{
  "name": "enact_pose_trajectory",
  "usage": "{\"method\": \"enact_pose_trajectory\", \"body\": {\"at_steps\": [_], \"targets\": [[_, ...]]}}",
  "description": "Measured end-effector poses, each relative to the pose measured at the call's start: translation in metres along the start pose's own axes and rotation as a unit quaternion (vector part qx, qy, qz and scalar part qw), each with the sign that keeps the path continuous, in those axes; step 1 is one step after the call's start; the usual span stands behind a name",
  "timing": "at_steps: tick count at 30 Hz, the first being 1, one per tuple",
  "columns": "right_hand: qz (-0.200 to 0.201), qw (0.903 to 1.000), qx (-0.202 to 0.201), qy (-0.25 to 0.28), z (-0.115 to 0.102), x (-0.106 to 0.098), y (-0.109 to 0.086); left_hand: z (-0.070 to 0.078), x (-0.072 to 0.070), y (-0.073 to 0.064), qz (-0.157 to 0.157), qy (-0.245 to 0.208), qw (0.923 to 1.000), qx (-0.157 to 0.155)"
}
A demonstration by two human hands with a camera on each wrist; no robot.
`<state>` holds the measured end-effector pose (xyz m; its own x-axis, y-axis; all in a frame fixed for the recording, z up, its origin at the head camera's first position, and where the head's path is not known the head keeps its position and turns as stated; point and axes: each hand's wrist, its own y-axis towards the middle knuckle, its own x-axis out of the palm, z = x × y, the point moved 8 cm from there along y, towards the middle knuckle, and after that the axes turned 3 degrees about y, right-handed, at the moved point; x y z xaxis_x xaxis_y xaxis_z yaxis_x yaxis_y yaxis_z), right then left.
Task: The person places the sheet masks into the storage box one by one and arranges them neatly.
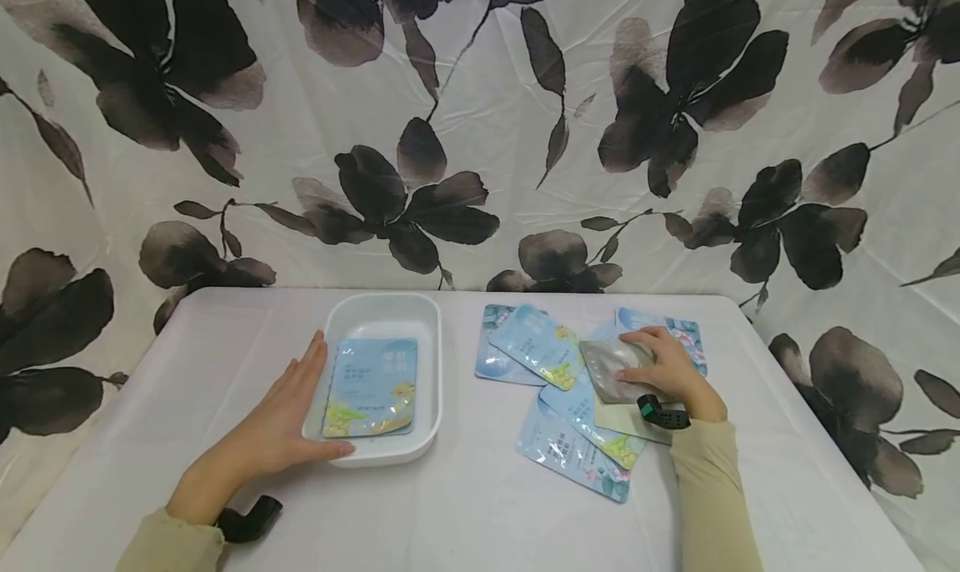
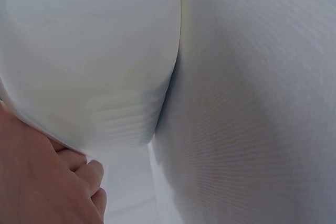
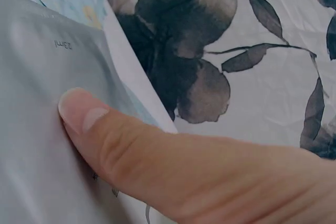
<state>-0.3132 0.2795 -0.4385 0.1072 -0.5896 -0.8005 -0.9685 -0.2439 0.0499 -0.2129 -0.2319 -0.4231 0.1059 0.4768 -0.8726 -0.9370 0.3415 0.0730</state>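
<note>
A white rectangular tray (image 1: 430, 347) stands left of centre, with a light-blue face mask packet (image 1: 372, 388) lying in it. My left hand (image 1: 273, 418) rests against the tray's left side, fingers straight and thumb at the near rim; in the left wrist view its fingers lie along the rim. At the right, my right hand (image 1: 667, 368) pinches a face mask packet turned silver side up (image 1: 611, 372). In the right wrist view the thumb (image 3: 86, 111) presses on the silver face of that packet, near a printed "23ml".
Several more blue packets (image 1: 573, 455) lie overlapping around my right hand, one with a pale back (image 1: 618, 420). Another pair (image 1: 517, 347) overlaps to their left. A white cloth covers the table (image 1: 465, 514); behind it hangs a floral curtain (image 1: 510, 197).
</note>
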Motion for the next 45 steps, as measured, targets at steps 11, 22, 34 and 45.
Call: {"method": "enact_pose_trajectory", "body": {"at_steps": [11, 22, 34, 45], "targets": [[0.026, 0.9955, 0.09, -0.015, 0.009, -0.002, -0.004, 0.0, 0.0, -0.001, -0.001, -0.003, 1.0, 0.003], [0.022, 0.9877, 0.152, -0.029, 0.016, -0.001, -0.004, 0.0, 0.0, 0.0, 0.0, -0.007, 1.0, 0.007], [0.014, 0.9933, 0.114, 0.01, 0.01, 0.004, -0.003, 0.0, -0.001, -0.002, 0.0, -0.008, 1.0, 0.003], [-0.094, 0.989, 0.114, -0.006, -0.011, 0.004, -0.012, 0.0, -0.001, -0.002, -0.001, -0.011, 0.9999, 0.001]]}}
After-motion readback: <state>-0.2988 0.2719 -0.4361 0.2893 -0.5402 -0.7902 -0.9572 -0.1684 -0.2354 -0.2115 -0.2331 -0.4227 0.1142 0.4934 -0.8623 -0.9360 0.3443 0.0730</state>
